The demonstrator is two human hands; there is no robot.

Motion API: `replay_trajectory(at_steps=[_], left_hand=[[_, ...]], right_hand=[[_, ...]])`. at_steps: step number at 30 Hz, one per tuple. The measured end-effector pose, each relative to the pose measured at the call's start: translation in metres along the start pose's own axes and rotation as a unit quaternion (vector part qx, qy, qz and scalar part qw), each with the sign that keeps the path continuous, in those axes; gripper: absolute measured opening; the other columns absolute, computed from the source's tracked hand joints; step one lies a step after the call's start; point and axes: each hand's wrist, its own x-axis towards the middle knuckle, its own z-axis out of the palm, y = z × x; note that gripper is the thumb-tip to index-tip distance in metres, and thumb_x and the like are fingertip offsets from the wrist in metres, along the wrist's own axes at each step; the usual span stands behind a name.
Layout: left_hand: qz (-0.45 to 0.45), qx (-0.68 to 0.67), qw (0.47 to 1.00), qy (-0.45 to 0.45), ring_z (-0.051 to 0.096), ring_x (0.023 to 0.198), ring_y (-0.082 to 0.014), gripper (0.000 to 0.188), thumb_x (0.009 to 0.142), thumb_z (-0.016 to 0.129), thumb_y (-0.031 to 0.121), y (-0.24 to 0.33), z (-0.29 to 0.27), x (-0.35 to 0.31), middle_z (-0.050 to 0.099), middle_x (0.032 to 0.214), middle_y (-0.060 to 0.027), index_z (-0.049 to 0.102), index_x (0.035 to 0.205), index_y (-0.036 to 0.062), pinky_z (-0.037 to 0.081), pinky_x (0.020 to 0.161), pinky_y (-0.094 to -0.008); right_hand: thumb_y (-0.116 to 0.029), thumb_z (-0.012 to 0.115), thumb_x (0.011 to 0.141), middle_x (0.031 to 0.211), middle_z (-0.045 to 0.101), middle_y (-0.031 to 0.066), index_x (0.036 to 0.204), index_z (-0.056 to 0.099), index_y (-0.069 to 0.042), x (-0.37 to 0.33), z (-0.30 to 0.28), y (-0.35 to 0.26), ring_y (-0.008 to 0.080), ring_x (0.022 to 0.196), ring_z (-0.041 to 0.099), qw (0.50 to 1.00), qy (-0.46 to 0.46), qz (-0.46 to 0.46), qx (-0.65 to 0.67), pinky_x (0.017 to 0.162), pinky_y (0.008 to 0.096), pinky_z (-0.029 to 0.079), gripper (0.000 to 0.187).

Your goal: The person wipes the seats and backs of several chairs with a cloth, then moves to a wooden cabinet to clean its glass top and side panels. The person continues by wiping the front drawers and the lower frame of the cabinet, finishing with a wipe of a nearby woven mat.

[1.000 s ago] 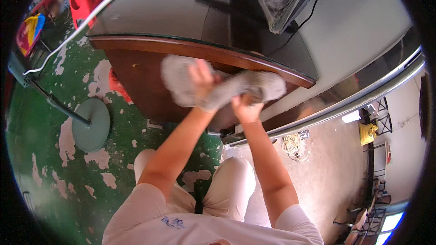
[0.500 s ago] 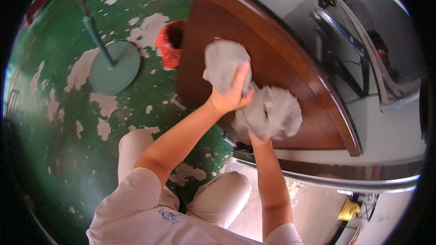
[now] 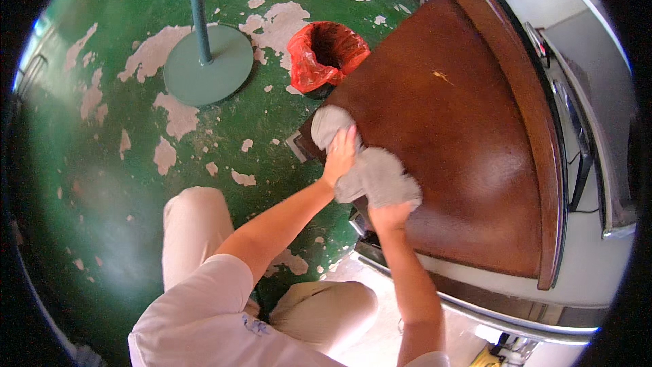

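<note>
Left hand: the left hand (image 3: 341, 156) is pressing down on the grey cloth (image 3: 363, 163), fingers grasping its upper fold.
Right hand: the right hand (image 3: 388, 216) is clenching the cloth's lower end.
Cloth: it is lying on the brown table (image 3: 462, 143) near the corner.
Change: the cloth has been moving along the edge, so wiping is continuing.
Nearby: a red bag (image 3: 324, 54) is sitting on the green floor (image 3: 136, 149).

A brown curved wooden surface (image 3: 455, 143) is carrying a grey cloth (image 3: 370, 166) at its near edge, while the green floor (image 3: 122, 183) is bearing a round stand base (image 3: 207, 64).
</note>
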Motion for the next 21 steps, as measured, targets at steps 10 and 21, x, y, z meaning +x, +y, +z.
replay_trajectory(at_steps=[10, 21], left_hand=[[0.072, -0.147, 0.975, 0.148, 0.028, 0.137, -0.0436, 0.083, 0.08, 0.063, 0.027, 0.084, -0.037, 0.09, 0.033, 0.144, -0.0277, 0.022, 0.146, -0.0037, 0.022, 0.113, -0.0494], [-0.076, -0.062, 0.973, 0.208, 0.029, 0.138, -0.0384, 0.076, 0.082, 0.056, 0.035, 0.019, -0.007, 0.053, 0.031, 0.146, -0.0239, 0.031, 0.142, -0.0032, 0.019, 0.113, -0.054]], right_hand=[[-0.016, 0.056, 0.092, 0.134, 0.048, 0.0234, 0.127, 0.05, 0.004, 0.029, 0.069, -0.061, 0.0369, 0.129, 0.04, 0.595, 0.215, -0.311, -0.709, 0.111, 0.049, 0.026, 0.041], [-0.029, 0.059, 0.086, 0.13, 0.052, 0.0248, 0.121, 0.062, -0.006, 0.04, 0.073, -0.012, 0.0447, 0.121, 0.047, 0.39, 0.008, -0.262, -0.883, 0.1, 0.0586, 0.031, 0.042]])
